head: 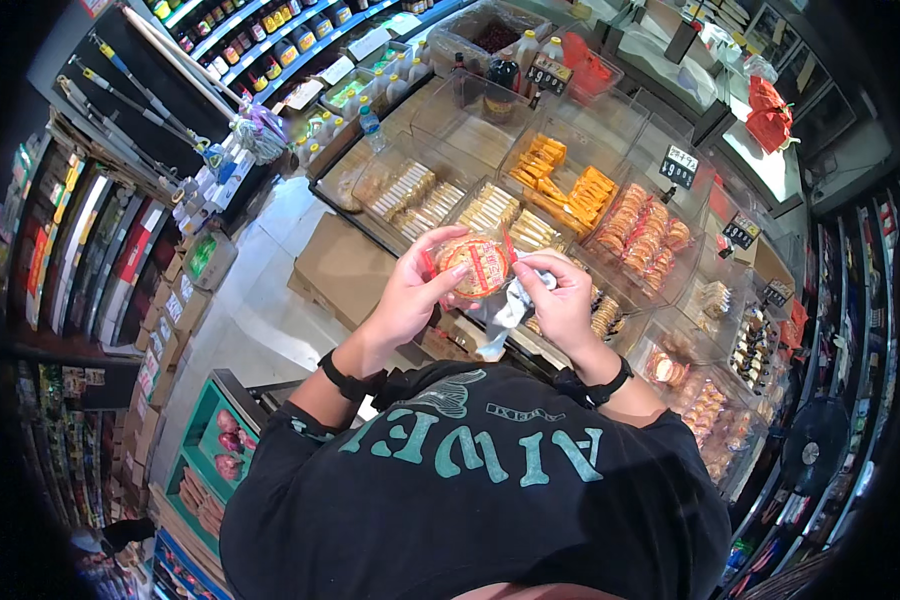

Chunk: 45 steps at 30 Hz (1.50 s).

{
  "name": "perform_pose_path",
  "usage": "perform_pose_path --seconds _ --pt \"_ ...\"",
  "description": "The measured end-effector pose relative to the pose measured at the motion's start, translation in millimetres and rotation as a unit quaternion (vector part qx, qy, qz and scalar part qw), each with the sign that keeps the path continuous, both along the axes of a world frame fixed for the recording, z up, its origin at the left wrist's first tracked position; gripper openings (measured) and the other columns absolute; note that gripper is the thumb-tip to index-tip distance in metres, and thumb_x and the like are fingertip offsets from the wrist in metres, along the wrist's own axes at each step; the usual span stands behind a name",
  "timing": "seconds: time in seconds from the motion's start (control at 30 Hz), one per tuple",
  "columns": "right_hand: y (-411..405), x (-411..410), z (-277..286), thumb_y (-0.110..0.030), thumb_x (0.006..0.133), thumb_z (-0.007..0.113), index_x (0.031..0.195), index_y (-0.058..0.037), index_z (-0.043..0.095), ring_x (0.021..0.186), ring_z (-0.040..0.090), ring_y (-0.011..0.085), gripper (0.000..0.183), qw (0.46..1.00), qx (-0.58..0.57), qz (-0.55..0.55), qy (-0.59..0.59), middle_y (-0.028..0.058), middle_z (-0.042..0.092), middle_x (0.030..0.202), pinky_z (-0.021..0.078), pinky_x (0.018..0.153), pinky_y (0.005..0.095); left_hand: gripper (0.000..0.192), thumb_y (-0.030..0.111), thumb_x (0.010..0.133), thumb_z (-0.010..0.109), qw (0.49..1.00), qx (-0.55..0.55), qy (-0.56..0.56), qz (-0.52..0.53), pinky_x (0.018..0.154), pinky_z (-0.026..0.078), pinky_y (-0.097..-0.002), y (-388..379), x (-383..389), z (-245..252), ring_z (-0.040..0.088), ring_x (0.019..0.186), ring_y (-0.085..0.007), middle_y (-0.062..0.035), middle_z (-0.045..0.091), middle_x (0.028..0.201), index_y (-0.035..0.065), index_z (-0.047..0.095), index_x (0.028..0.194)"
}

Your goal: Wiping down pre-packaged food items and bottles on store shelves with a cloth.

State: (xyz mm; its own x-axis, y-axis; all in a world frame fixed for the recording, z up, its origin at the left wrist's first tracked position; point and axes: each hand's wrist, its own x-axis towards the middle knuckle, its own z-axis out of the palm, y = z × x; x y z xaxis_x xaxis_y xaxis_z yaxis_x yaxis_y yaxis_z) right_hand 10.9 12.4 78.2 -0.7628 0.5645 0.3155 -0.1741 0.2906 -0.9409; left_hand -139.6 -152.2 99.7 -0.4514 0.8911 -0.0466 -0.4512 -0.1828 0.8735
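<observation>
My left hand [418, 283] grips a round pastry in a clear wrapper with red print [478, 264], thumb lying across its face. Against the wrapper's right edge, my right hand [559, 294] pinches with thumb and finger, and a crumpled white cloth [519, 304] hangs from the same hand. Both hands are above the near edge of a display of clear plastic bins. Just beyond them lie rows of pale wrapped sticks [493, 208]. Orange packets [562, 187] fill a bin farther off, and packs of round biscuits [640, 236] lie to the right.
A flattened cardboard box [345, 262] leans by the display's left side. Price signs [679, 166] stand up among the bins. A water bottle [371, 127] is at the back left corner. A green produce stand [214, 450] is at lower left, and mops [259, 135] stand beyond the aisle.
</observation>
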Motion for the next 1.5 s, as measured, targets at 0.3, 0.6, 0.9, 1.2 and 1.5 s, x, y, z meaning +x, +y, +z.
perform_pose_path --seconds 0.3,0.6,0.9,1.2,1.5 --pt "21.4 8.7 12.8 -0.007 0.093 0.069 0.095 0.0011 0.068 0.074 0.057 0.0053 0.008 0.998 -0.017 0.003 -0.053 0.0008 0.067 0.085 0.0471 0.066 0.0238 0.042 0.015 0.098 0.064 0.988 -0.064 0.036 -0.134 0.076 0.060 -0.0301 9.5 -11.8 -21.0 0.070 0.094 -0.0162 -0.0087 0.070 0.110 -0.0012 0.053 0.135" --pt "4.5 17.8 25.8 0.000 0.085 0.065 0.120 0.0037 0.062 0.118 0.059 0.0370 0.036 0.918 0.382 -0.057 0.086 0.0197 0.062 0.122 0.0449 0.105 0.0464 0.040 0.011 0.100 0.058 0.992 0.000 -0.092 -0.088 0.081 0.059 -0.0321 19.5 7.8 -10.7 0.069 0.101 -0.0173 -0.0105 0.067 0.117 0.0002 0.049 0.138" --pt "6.7 15.5 19.9 -0.002 0.084 0.063 0.121 0.0038 0.062 0.121 0.060 0.0346 0.038 0.878 0.474 -0.067 0.005 0.0186 0.063 0.125 0.0447 0.108 0.0487 0.040 0.010 0.100 0.058 0.993 0.001 -0.066 -0.095 0.092 0.057 -0.0355 22.5 4.8 -14.0 0.066 0.109 -0.0178 -0.0101 0.065 0.124 -0.0005 0.049 0.138" --pt "-4.6 32.3 9.0 0.010 0.083 0.060 0.120 0.0076 0.061 0.123 0.059 0.0407 0.037 0.934 0.334 0.019 0.125 0.0258 0.061 0.126 0.0491 0.104 0.0459 0.046 0.016 0.102 0.052 0.961 0.097 -0.254 -0.052 0.103 0.051 -0.0410 30.5 -0.8 -32.1 0.059 0.124 -0.0242 -0.0126 0.058 0.136 0.0057 0.041 0.146" --pt "-11.4 13.7 18.3 0.001 0.083 0.063 0.122 0.0033 0.061 0.124 0.059 0.0360 0.039 0.882 0.457 -0.012 0.113 0.0222 0.060 0.130 0.0445 0.108 0.0464 0.031 0.022 0.104 0.052 0.974 -0.008 -0.213 -0.075 0.072 0.062 -0.0318 45.7 19.0 -52.7 0.072 0.087 -0.0190 -0.0106 0.069 0.110 0.0022 0.056 0.128"
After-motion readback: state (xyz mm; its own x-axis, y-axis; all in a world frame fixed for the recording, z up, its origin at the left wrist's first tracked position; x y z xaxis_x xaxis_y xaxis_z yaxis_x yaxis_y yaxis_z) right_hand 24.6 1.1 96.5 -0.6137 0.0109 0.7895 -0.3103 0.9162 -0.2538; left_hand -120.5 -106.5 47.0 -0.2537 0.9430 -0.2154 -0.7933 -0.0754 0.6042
